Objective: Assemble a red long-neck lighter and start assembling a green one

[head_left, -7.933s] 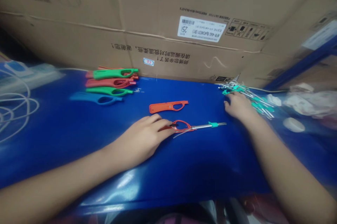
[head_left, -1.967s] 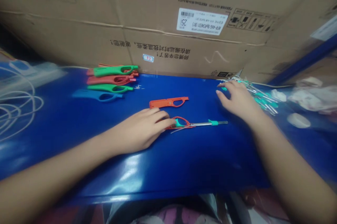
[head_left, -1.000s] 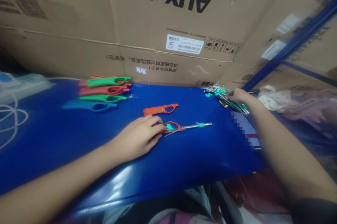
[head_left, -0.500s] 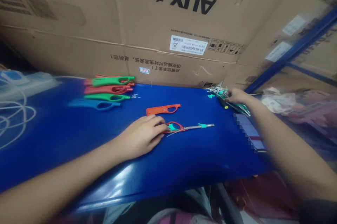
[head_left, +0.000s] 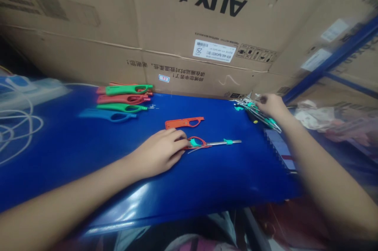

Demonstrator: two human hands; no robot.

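My left hand [head_left: 162,150] is closed over the handle of an open red lighter body [head_left: 203,139], a long-nosed utility lighter. A green trigger piece [head_left: 193,142] sits in its loop, and a metal tube with a green clip [head_left: 228,141] points right. Just behind lies a separate orange handle half [head_left: 184,122]. At the back right, my right hand [head_left: 271,105] has its fingers pinched at the top of a heap of metal tubes with green clips [head_left: 251,105]. What they pinch is too blurred to make out.
Several green, red and blue lighter handles [head_left: 122,98] lie at the back left. A white cable [head_left: 25,125] curls at the far left. A phone [head_left: 280,146] lies under my right forearm. Behind the blue tabletop [head_left: 224,180] stands a large cardboard box [head_left: 165,38].
My right hand has risen slightly at the heap, and its fingers have shifted. My left hand stays on the red lighter body. The whole view has shifted a little.
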